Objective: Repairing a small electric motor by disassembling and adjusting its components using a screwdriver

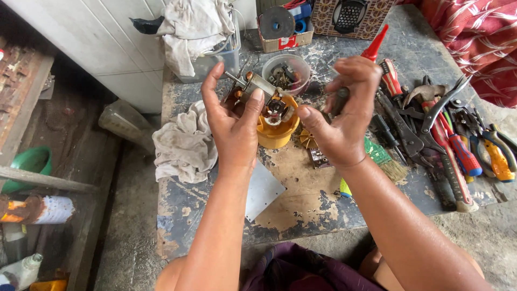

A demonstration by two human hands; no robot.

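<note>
Above the worn workbench [301,215], your left hand [232,126] pinches the small electric motor [258,89] between thumb and fingers, raised near eye level; your right hand [342,116] closes around a dark-handled tool [338,99] aimed toward it, yellow housing [277,132] beneath.

A worn table [301,210] with flaking dark paint and bare brown patches fills the middle, lit by flat daylight. Past its far left corner stands a wall of white tiles [102,37]. The floor [129,215] beside the table's left edge is grey, stained concrete. At the left a weathered wooden frame [32,180] crosses above a green basin [29,161]. Beyond the table's far right corner hangs red patterned cloth [479,37]. A carton [283,40] sits at the far edge
</note>
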